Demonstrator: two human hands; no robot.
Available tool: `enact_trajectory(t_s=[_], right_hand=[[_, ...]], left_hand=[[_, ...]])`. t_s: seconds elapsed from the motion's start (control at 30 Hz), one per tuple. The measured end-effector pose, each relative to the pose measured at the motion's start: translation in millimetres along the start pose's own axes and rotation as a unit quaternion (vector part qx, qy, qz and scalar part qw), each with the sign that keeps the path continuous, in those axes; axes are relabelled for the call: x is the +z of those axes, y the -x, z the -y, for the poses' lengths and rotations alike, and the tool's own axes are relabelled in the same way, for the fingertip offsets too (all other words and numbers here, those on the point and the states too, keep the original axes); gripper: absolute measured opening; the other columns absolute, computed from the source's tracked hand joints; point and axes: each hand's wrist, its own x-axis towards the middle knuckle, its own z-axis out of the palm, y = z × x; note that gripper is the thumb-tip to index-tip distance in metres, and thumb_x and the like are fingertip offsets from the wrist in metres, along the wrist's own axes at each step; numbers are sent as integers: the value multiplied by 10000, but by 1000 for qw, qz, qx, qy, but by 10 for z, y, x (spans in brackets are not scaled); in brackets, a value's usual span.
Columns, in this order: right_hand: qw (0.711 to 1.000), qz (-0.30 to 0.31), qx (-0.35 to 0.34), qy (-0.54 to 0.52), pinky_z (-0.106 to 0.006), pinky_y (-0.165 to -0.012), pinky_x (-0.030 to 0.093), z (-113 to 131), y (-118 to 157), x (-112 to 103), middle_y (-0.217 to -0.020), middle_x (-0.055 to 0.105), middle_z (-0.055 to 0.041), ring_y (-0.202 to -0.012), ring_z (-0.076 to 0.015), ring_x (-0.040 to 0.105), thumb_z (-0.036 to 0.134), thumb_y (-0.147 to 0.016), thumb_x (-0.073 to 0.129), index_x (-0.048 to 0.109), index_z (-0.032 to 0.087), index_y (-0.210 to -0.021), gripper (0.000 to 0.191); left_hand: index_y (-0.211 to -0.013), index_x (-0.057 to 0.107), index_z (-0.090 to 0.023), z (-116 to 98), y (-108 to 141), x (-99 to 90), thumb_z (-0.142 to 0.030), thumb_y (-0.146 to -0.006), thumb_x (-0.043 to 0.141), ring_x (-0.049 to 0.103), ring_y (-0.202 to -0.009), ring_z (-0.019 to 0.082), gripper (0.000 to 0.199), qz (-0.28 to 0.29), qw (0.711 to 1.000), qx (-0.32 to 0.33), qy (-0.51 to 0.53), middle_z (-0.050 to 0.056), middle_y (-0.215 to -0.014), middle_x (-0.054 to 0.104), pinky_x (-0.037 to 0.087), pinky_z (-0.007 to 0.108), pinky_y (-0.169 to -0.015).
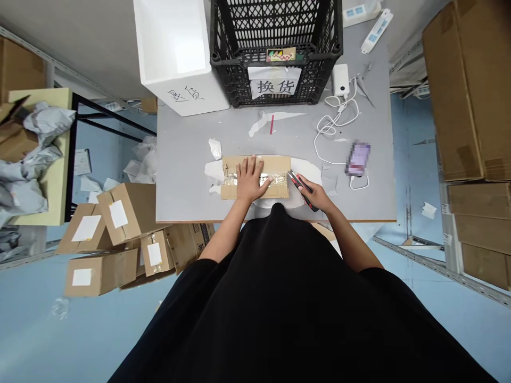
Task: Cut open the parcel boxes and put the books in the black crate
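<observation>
A flat cardboard parcel (255, 166) lies on the grey table, with a band of shiny clear tape (275, 181) running lengthwise across it. My left hand (250, 179) presses flat on the parcel, fingers spread, holding nothing. My right hand (313, 194) grips a black-and-red utility knife (302, 188), whose blade tip sits at the parcel's right end by the tape. White packing material (308, 173) sticks out from under the parcel on both sides.
A black plastic crate (275, 32) with a paper sign and a white foam box (175, 53) stand at the table's far edge. A power bank (340, 80), white cables and a blurred phone (358, 158) lie to the right. Stacked cartons (128, 213) sit beyond the near left edge.
</observation>
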Motion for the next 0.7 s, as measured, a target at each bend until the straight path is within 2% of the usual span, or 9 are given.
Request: enact_trajectory(t_s=[0.07, 0.13, 0.23, 0.33, 0.53, 0.7], right_hand=[[1000, 15, 7, -1, -286, -531, 579, 4, -3, -20, -754, 670, 8, -516, -108, 562, 523, -920, 577, 391, 248, -1572, 732], [999, 44, 16, -4, -308, -587, 603, 21, -17, -65, -741, 660, 10, -554, -127, 618, 524, -929, 572, 361, 248, -1584, 741], [998, 61, 21, 1, -330, -640, 618, 56, -64, -131, -883, 701, -24, -644, -145, 667, 516, -925, 585, 380, 255, -1575, 730], [998, 53, 3, 20, -325, -642, 609, 90, -132, -138, -986, 710, -41, -662, -137, 657, 497, -917, 597, 446, 257, -1540, 685], [991, 8, -20, 134, -259, -582, 532, 196, -196, -22, -739, 666, 8, -506, -102, 562, 448, -958, 529, 497, 272, -1511, 580], [988, 9, -15, 154, -270, -603, 523, 262, -165, 1, -699, 639, 18, -504, -113, 565, 423, -965, 506, 503, 261, -1507, 566]], left_hand=[[-1547, 412, -256, 7, 12, -18, -758, -855, 483, 88, -1562, 399, 858, 12, 1000, 19, -5, 107, -1684, 212, 21, 629, -1230], [-1549, 408, -268, 10, 37, -36, -816, -790, 525, 67, -1557, 426, 943, 27, 999, 45, -9, 123, -1687, 193, 5, 661, -1213], [-1557, 392, -264, -8, 78, -56, -869, -715, 559, 72, -1550, 450, 1050, 54, 995, 88, -11, 150, -1680, 201, 0, 687, -1199], [-1561, 385, -268, -50, 105, -61, -880, -703, 556, 75, -1548, 454, 1068, 73, 990, 119, -15, 150, -1674, 225, 10, 693, -1196], [-1561, 386, -273, -86, 95, -50, -876, -707, 557, 59, -1550, 452, 1059, 78, 990, 119, -12, 134, -1675, 229, 1, 695, -1196], [-1552, 397, -270, -84, 79, -22, -866, -709, 570, 31, -1551, 455, 1047, 83, 991, 101, -9, 132, -1683, 199, -16, 729, -1173]])
